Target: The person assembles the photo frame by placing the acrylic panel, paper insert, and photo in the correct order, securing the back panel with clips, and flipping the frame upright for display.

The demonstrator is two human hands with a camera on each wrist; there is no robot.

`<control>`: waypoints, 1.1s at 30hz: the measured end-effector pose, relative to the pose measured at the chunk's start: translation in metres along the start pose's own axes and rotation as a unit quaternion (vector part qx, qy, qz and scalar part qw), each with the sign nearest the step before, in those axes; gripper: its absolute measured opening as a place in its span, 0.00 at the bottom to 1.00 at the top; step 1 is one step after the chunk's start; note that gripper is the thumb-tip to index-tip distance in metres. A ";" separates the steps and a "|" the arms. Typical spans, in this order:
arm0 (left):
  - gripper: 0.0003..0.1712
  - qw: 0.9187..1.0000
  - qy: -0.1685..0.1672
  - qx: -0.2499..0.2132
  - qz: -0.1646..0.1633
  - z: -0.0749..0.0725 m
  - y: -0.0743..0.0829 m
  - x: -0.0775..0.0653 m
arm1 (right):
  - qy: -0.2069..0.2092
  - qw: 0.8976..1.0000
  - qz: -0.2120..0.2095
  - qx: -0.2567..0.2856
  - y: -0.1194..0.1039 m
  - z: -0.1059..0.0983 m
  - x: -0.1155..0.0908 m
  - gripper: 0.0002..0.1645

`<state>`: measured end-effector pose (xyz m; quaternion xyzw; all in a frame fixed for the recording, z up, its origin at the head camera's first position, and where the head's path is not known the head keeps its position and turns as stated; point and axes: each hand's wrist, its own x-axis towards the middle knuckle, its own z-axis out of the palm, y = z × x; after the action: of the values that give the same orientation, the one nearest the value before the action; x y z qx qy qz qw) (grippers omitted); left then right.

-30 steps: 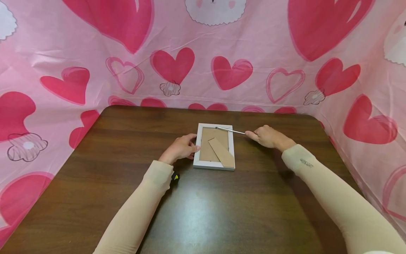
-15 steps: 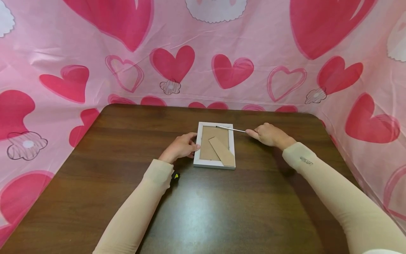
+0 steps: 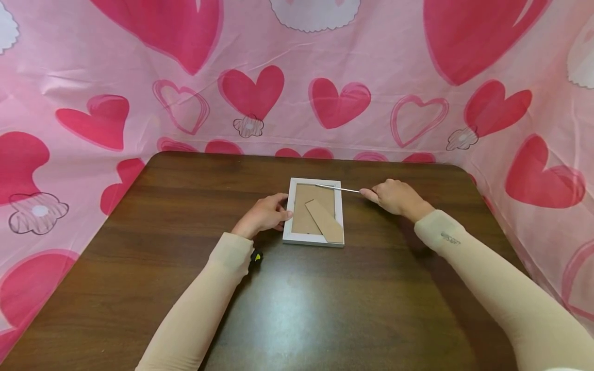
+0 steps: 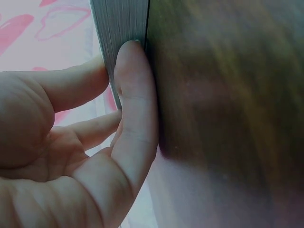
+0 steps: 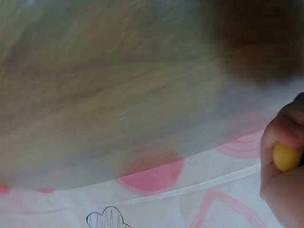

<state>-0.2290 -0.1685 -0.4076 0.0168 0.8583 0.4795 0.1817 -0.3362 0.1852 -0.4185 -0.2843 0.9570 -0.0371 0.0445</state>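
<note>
Head view: centre of shot, the left hand (image 3: 265, 214) pinches a face-down picture frame (image 3: 338, 206) while the right hand (image 3: 395, 197), curled round a screwdriver (image 3: 349, 190), could, if the tip slips, gouge the backing board (image 3: 302, 216).

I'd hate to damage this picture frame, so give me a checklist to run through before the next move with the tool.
1. Frame lying back side up: ok.
2. Left hand holding the frame's left edge: ok.
3. Right hand gripping the tool: ok, its yellow handle end shows in the right wrist view.
4. Tool tip at the frame's top inner edge: ok.
5. Tip caught under anything there: cannot tell, too small.
6. Stand apart from the tool: ok.
</note>
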 end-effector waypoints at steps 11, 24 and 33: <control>0.34 1.000 0.000 -0.010 -0.007 -0.001 0.000 -0.001 | -0.122 0.979 0.017 0.162 -0.004 -0.024 -0.007 0.36; 0.34 1.000 -0.004 -0.010 -0.010 0.001 0.001 0.000 | -0.197 0.963 0.049 0.174 -0.011 -0.018 -0.002 0.42; 0.34 1.000 0.002 0.014 0.000 -0.001 0.000 0.000 | -0.106 0.992 0.022 0.059 -0.017 -0.014 0.000 0.43</control>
<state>-0.2288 -0.1690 -0.4072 0.0180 0.8652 0.4678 0.1797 -0.3284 0.1721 -0.4031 -0.2619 0.9491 -0.0625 0.1633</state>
